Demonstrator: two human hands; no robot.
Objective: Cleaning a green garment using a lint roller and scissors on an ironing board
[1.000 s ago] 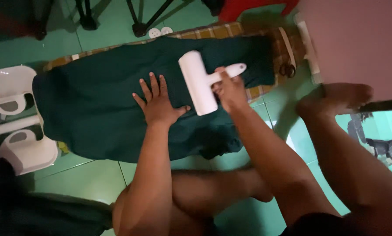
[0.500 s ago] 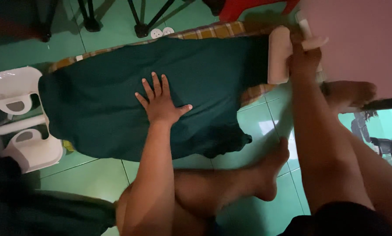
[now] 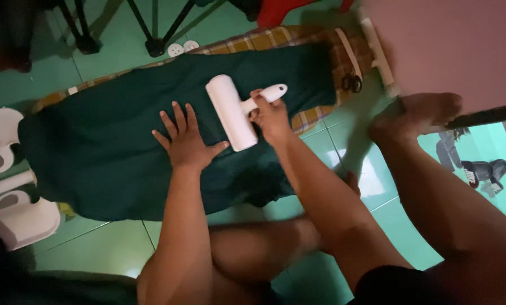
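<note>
Take the dark green garment (image 3: pixel 123 147) as your landmark: it lies spread over a plaid-covered pad (image 3: pixel 315 116) on the green tiled floor (image 3: pixel 106 248). Your left hand (image 3: pixel 186 141) rests flat near the garment's middle, fingers spread wide, pinning the cloth. Just to the right of it, your right hand (image 3: pixel 271 116) is wrapped tight around the handle of the white lint roller (image 3: pixel 233 112), its grip pinching the handle while the roller head lies across the cloth.

The risks look like these. The garment's near edge is bunched and hangs off the pad toward your knees; rolling that way could drag the cloth into more folds, since your flat hand only holds the middle. The roller head sits touching or almost touching your left thumb, so a stroke toward it may run over your fingers. Beyond the garment's right end a dark looped object (image 3: pixel 351 83) sits on the pad; a long stroke could catch it. White plastic stools (image 3: pixel 16 217) stand off the garment's left end.
</note>
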